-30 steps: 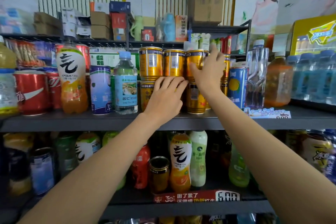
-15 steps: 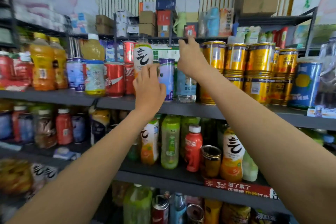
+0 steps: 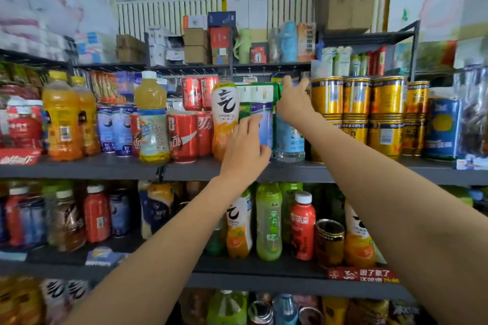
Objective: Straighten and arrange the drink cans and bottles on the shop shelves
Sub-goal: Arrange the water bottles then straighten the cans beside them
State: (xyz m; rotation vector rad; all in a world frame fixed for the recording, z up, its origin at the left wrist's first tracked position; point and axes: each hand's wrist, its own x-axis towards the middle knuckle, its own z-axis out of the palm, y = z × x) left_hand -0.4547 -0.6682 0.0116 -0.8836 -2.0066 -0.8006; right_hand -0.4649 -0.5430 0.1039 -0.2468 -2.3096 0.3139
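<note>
On the middle shelf (image 3: 105, 166) a blue-purple can (image 3: 266, 124) stands between an orange drink bottle (image 3: 224, 116) and a clear water bottle (image 3: 290, 140). My left hand (image 3: 245, 150) grips the can from the front, with fingers on its left side and thumb low on its right. My right hand (image 3: 293, 103) closes over the water bottle's neck and hides its cap. Stacked gold cans (image 3: 356, 111) stand just right of that hand. Red cola cans (image 3: 184, 137) stand to the left.
A tall blue can (image 3: 443, 129) sits at the right end of the shelf. Yellow juice bottles (image 3: 62, 119) stand at the left. The lower shelf (image 3: 264, 266) carries mixed bottles and an open gold can (image 3: 330, 240). Boxes (image 3: 195, 45) fill the top shelf.
Both hands left the gold cans and moved left. My left hand took hold of the blue-purple can and my right hand settled on the water bottle. The view panned left.
</note>
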